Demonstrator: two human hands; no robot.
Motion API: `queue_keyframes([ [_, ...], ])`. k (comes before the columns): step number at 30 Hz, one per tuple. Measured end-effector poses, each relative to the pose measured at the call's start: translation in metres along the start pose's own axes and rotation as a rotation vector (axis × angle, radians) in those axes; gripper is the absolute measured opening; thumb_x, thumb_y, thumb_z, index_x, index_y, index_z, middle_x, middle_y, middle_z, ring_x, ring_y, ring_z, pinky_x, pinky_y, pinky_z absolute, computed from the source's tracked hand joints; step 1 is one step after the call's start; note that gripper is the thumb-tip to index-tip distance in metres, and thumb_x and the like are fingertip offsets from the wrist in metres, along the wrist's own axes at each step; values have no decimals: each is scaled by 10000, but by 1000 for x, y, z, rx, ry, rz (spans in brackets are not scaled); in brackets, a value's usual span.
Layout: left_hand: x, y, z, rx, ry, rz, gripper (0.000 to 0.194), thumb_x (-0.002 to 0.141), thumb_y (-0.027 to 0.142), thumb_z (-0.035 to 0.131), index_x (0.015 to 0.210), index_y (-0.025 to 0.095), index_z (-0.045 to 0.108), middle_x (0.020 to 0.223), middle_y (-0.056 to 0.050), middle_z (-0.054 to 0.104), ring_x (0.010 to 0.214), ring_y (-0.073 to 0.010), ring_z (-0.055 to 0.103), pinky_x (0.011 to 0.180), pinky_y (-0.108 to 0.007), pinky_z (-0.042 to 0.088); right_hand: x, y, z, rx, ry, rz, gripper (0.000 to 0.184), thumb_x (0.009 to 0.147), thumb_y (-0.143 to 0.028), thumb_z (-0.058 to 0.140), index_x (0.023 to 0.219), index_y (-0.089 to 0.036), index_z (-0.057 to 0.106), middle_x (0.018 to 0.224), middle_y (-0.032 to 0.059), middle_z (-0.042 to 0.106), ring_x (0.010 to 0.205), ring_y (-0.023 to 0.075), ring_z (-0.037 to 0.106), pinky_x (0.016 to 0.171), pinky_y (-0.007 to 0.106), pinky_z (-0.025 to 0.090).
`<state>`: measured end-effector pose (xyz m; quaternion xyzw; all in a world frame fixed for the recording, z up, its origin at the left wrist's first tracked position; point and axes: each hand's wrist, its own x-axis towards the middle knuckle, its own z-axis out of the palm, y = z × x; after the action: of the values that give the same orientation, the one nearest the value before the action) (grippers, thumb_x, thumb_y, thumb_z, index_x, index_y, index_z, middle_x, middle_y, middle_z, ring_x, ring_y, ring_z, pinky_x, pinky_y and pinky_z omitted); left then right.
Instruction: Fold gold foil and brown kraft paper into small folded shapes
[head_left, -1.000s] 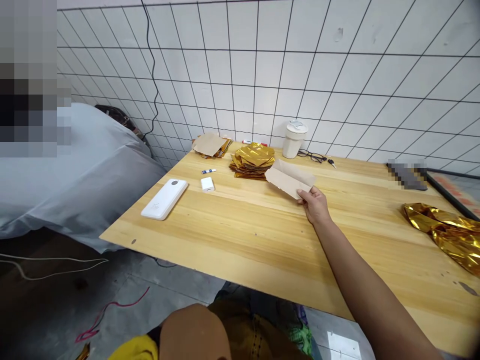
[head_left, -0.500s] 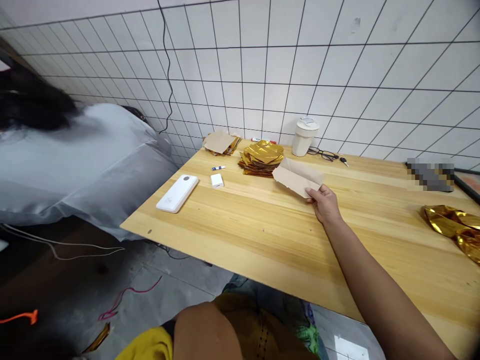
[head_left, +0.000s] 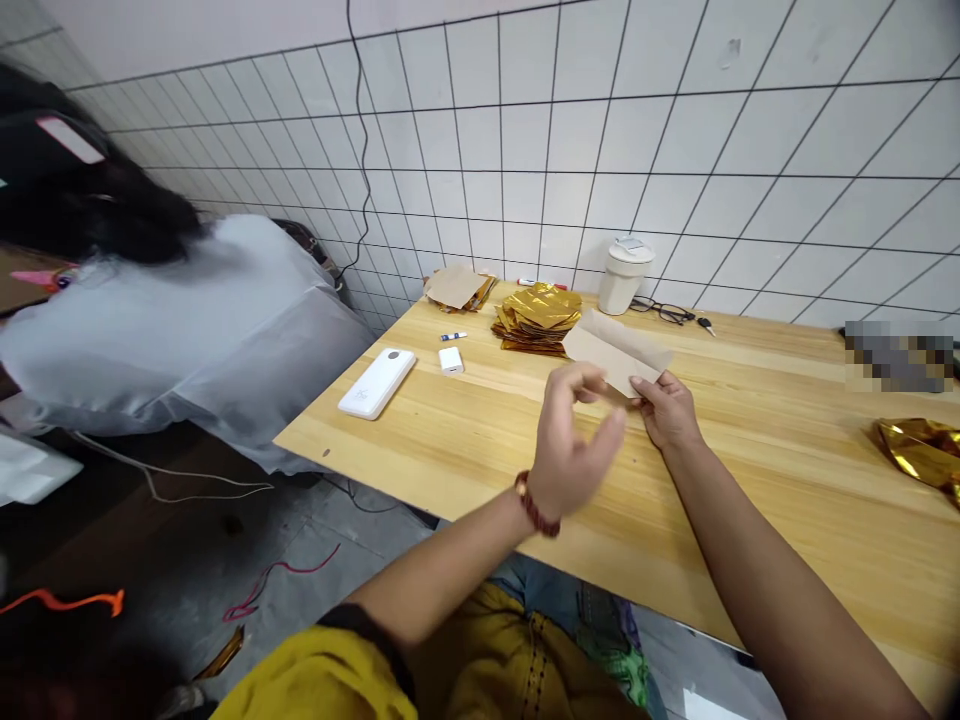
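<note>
My right hand (head_left: 667, 408) pinches the near right corner of a folded piece of brown paper (head_left: 611, 350), thumb on top. The paper is held just above the table, its crease running lengthwise. Close in front of it is my left hand (head_left: 574, 440), slightly blurred, with fingers curved and thumb apart and nothing between them. A red bead bracelet circles that wrist. Right behind the paper lies a stack of gold foil sheets (head_left: 536, 318). Farther left sits another pile topped with a brown paper sheet (head_left: 456, 287).
On the wooden table (head_left: 465, 440) lie a white power bank (head_left: 377, 384), a white charger (head_left: 451, 361), a lidded cup (head_left: 625, 278), glasses (head_left: 664, 311), a key (head_left: 706, 326) and crumpled gold foil (head_left: 922, 450). A person in a pale shirt (head_left: 195, 320) leans at the left.
My left hand has come up from below over the table, close to the paper. My right hand still grips the paper. The whole view has shifted slightly, and the person at left has moved.
</note>
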<state>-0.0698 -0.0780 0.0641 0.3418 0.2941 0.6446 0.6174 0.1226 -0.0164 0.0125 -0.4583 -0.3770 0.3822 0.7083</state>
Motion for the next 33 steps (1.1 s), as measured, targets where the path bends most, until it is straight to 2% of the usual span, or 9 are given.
queue_keyframes([
  [4, 45, -16, 18, -54, 32, -290, 600, 630, 169, 835, 1157, 201, 549, 1217, -104, 622, 1187, -244, 564, 1022, -352, 425, -1, 0, -1, -2, -45, 0, 356, 575, -295, 844, 893, -206, 709, 858, 21, 729, 578, 113, 576, 407, 192, 436],
  [7, 72, -39, 26, -260, -104, -434, 356, 718, 163, 756, 1044, 163, 614, 1076, -90, 689, 1056, -231, 643, 977, -388, 477, -4, 2, 1, -31, -129, 41, 381, 571, -312, 862, 906, -209, 713, 796, 11, 721, 566, 113, 575, 439, 206, 466],
  [9, 84, -52, 27, -378, -18, -499, 217, 774, 152, 693, 982, 151, 633, 1030, -83, 706, 1008, -210, 663, 958, -373, 498, -5, 3, 2, -71, -188, 62, 429, 563, -325, 874, 943, -211, 711, 797, 12, 722, 586, 124, 593, 454, 215, 484],
  [11, 94, -60, 24, -438, 45, -504, 171, 803, 130, 651, 974, 144, 638, 1038, -85, 709, 992, -195, 670, 957, -359, 505, -7, 3, 4, -110, -226, 68, 468, 567, -351, 875, 981, -214, 704, 815, 15, 727, 584, 128, 603, 460, 223, 495],
  [14, 103, -64, 16, -493, 19, -534, 163, 823, 145, 638, 986, 137, 641, 1050, -95, 711, 982, -194, 679, 967, -370, 509, -7, 4, 5, -160, -237, 92, 455, 612, -416, 853, 985, -205, 699, 747, 6, 710, 489, 98, 561, 451, 220, 486],
  [19, 110, -58, 7, -561, -1, -613, 119, 858, 169, 603, 959, 131, 654, 1028, -101, 719, 1017, -201, 676, 1015, -377, 487, -5, 6, 2, -232, -138, 74, 371, 606, -480, 853, 751, -182, 685, 529, -23, 601, 421, 93, 523, 417, 208, 450],
  [25, 120, -54, 2, -584, 90, -569, 128, 900, 197, 549, 940, 142, 658, 986, -83, 731, 1053, -189, 666, 1023, -366, 489, -8, 3, 5, -198, -186, 91, 389, 631, -449, 849, 892, -192, 718, 606, -17, 641, 455, 89, 541, 446, 207, 474],
  [29, 120, -55, 2, -567, 31, -568, 137, 902, 208, 549, 954, 143, 659, 995, -85, 733, 1055, -197, 668, 1013, -381, 501, -9, 2, 8, -170, -185, 82, 482, 580, -396, 882, 994, -218, 710, 768, 5, 702, 572, 116, 600, 471, 212, 507],
  [33, 115, -57, 3, -505, -77, -555, 227, 850, 145, 605, 1072, 162, 650, 1066, -78, 728, 1053, -205, 672, 1006, -401, 509, -8, 3, 8, -164, -144, 54, 456, 592, -417, 865, 973, -224, 705, 782, 9, 709, 581, 125, 606, 456, 218, 495],
])
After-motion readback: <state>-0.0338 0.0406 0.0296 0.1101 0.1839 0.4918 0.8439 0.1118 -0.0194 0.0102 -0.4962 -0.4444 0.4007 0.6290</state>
